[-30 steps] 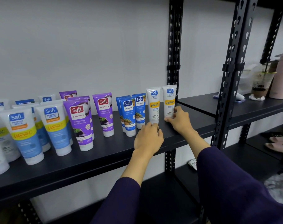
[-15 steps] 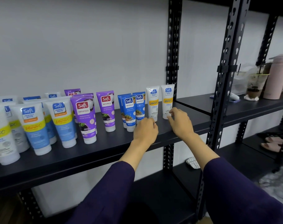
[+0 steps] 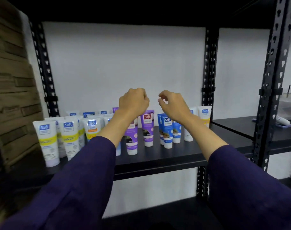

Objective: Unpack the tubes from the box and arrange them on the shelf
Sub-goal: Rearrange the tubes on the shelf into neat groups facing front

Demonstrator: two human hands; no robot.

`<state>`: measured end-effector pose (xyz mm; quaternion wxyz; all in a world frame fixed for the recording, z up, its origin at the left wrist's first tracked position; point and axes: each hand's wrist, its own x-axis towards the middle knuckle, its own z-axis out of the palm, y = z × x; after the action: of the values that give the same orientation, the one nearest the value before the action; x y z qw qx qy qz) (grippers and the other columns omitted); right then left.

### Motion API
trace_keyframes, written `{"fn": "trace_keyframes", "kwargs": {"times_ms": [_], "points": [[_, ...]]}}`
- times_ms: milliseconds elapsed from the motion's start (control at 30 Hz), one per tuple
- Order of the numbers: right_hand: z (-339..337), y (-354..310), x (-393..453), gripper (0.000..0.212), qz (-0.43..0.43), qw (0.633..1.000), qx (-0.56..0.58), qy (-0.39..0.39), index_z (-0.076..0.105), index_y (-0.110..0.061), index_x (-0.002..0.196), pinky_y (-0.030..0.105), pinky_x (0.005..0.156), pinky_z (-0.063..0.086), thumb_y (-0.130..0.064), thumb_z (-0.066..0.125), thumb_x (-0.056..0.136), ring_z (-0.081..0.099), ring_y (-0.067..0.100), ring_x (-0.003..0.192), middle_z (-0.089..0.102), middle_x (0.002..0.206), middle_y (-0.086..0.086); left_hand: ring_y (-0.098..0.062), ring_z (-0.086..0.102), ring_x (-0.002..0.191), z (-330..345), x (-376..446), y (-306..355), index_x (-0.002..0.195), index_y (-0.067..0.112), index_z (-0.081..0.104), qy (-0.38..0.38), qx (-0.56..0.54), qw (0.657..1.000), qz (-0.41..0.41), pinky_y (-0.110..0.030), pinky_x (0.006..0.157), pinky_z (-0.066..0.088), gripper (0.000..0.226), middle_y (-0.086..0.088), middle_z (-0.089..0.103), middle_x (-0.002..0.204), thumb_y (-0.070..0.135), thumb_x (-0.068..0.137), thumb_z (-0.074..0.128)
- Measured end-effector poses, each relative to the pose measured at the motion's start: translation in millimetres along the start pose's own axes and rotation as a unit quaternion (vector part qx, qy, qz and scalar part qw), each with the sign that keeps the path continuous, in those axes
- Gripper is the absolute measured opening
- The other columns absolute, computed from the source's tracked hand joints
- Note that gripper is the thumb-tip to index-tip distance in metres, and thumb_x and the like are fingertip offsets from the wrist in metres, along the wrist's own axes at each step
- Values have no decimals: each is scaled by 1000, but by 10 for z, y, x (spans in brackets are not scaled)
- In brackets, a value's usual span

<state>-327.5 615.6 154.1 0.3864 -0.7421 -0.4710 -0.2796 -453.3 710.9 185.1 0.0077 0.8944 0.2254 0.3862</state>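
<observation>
Both hands are up in the air above the tubes (image 3: 148,128) and hold nothing. The left hand (image 3: 133,101) has its fingers curled in. The right hand (image 3: 172,103) has loose, bent fingers, with thumb and finger close but apart. The tubes stand upright in rows on the black shelf (image 3: 158,161), from the left side to the right post (image 3: 208,77). There is bare shelf in front of the tubes, up to the front edge. Lots of open room sits above them, under the next shelf. A box does not show.
</observation>
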Motion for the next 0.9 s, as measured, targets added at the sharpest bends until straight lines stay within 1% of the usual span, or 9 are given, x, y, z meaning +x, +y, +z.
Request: {"fn": "trace_keyframes", "kwargs": {"times_ms": [100,167,233,333,433,567,733,800,900], "points": [[262,-273,288,35,-28,999,4,-43,55,-10,127,40,94,48,-25,50,95,57,27,112,62,124,11,-28,59,96,-194,161,-390,110,15,64,-25,28,999,-7,-31,71,40,26,-9,65,111,23,94,46],[454,-417,476,37,-34,996,7,-78,53,-11,129,42,97,47,-25,50,95,55,28,117,60,128,11,-26,59,97,-245,272,-651,111,14,64,-49,42,998,-14,-32,73,44,26,-7,65,112,24,94,47],[649,-535,653,38,-42,993,4,-112,52,-11,131,43,99,46,-25,50,95,54,28,118,57,131,12,-25,59,98,-258,385,-893,112,15,64,-68,53,996,-28,-33,77,47,26,-6,65,113,24,94,47],[920,-640,903,41,-56,983,-4,-176,49,-11,134,38,101,45,-24,52,95,53,28,120,54,135,12,-23,58,103,-213,570,-1204,113,16,63,-97,60,992,-46,-34,82,47,26,-4,63,118,23,94,48],[1156,-667,1162,44,-76,965,-24,-251,47,-10,135,35,103,43,-23,55,94,52,25,122,52,137,11,-24,56,112,-76,795,-1479,119,16,61,-140,68,986,-54,-36,93,47,27,-5,59,126,23,94,51],[1413,-627,1441,48,-92,934,-92,-333,45,-11,137,34,102,43,-24,58,93,52,24,120,51,137,9,-23,50,123,139,1085,-1786,128,18,55,-221,84,970,-48,-35,103,41,35,-6,51,137,23,94,55],[1721,-549,1668,52,-98,905,-131,-392,43,-12,139,32,99,43,-24,61,91,53,23,120,52,136,7,-22,49,125,338,1357,-1992,136,16,49,-276,94,956,-35,-33,105,40,43,-5,50,139,16,94,57],[1856,-522,1705,49,-106,893,-149,-411,47,-12,136,32,97,44,-23,62,90,54,23,118,55,134,7,-22,51,123,425,1418,-2043,135,17,51,-312,96,945,-35,-34,104,42,44,-5,53,137,14,92,60],[2013,-483,1708,37,-128,880,-182,-420,58,-10,123,33,91,48,-19,65,88,58,24,109,61,123,10,-23,54,120,570,1436,-2104,131,19,55,-363,126,923,-27,-35,100,45,43,-4,56,134,14,89,64]]}}
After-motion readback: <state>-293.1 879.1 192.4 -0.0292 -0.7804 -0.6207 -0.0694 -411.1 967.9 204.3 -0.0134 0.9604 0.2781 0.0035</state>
